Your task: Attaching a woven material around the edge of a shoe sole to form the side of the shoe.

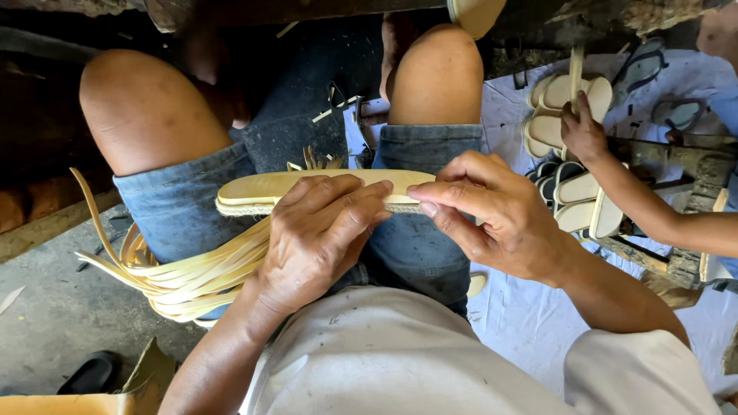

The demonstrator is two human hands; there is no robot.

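Evidently light and thin, the pale shoe sole (pixel 261 190) lies across the lap — left hand (pixel 319 234) closed over its middle, right hand (pixel 492 219) pinching its braided edge; likely bendy, best held by the rims.

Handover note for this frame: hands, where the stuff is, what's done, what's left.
Left hand: fingers closed over the middle of the pale shoe sole lying across the lap.
Right hand: fingers pinching the sole's right end.
Bundle of pale strips: loose over the left thigh, running under the left hand.
Stack of finished-looking soles: on the white sheet to the right, where another person's hand works.
Done: woven edging shows on the sole's left end.
Left: the rest of the edge is hidden; cannot tell.
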